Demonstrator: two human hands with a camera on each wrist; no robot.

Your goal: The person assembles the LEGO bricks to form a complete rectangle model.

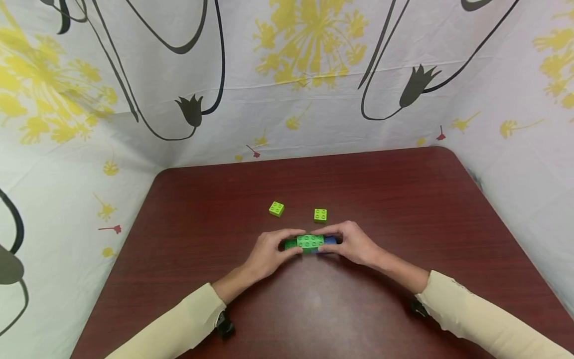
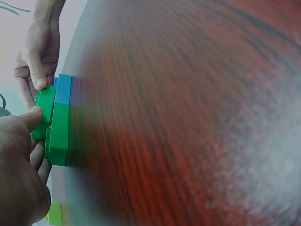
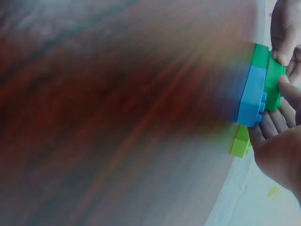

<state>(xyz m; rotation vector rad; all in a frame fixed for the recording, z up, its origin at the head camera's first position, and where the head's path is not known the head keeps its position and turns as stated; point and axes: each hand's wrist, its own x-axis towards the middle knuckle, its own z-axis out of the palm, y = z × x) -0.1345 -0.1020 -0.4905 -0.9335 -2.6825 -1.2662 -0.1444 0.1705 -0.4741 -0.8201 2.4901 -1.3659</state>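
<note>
A dark reddish-brown table (image 1: 394,199) with rounded far corners and wood grain is bordered behind and on both sides by creased white fabric (image 1: 251,114), printed with large yellow flower heads (image 1: 314,42), grey tulip-like blooms (image 1: 191,110) and small red sprigs (image 1: 256,153). Pale glare (image 1: 314,299) lies across its near part.

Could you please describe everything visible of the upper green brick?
The upper green brick is bright, rectangular and plastic-looking, with two rows of four round studs. It lies level, studs up, lengthwise from left to right, straddling the lower green brick and the blue brick beneath. The left grip and right grip pinch it near its ends, between thumb and fingers. Whether it is fully seated is unclear.
</note>
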